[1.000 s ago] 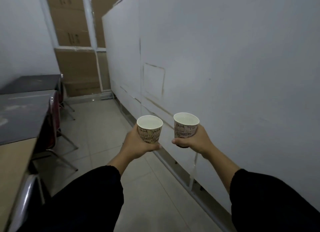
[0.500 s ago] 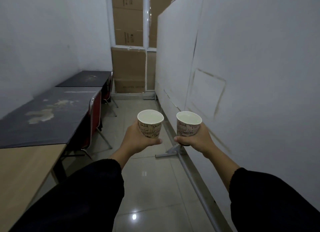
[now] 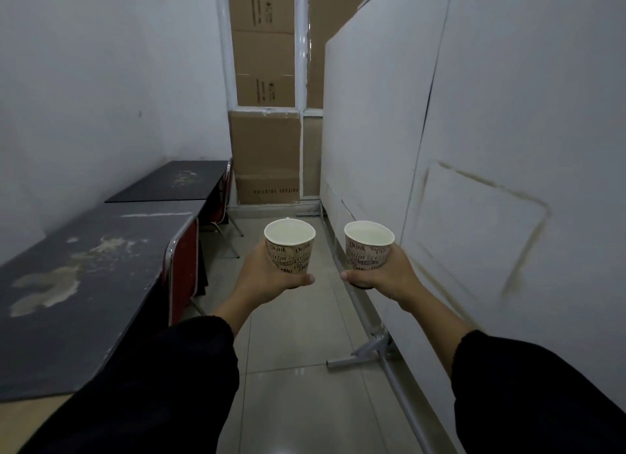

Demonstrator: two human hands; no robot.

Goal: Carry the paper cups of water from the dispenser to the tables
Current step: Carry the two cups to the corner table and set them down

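I hold two printed paper cups upright in front of me, both filled with water. My left hand (image 3: 267, 277) grips the left cup (image 3: 290, 247) from below and behind. My right hand (image 3: 386, 277) grips the right cup (image 3: 368, 247) the same way. The cups are side by side, a hand's width apart, above the tiled aisle floor. A row of dark tables runs along the left wall: a near one with a worn, stained top (image 3: 84, 277) and a far one (image 3: 172, 182).
A white partition wall (image 3: 474, 148) on metal feet (image 3: 359, 355) lines the right side. Red chairs (image 3: 184, 270) are tucked at the tables. Stacked cardboard boxes (image 3: 266, 155) block the aisle's far end. A light wooden tabletop (image 3: 30, 416) shows at the bottom left.
The view has swung left and moved forward down the aisle: the tables have come nearer and the partition foot is now beside me. Both hands still hold their cups level.
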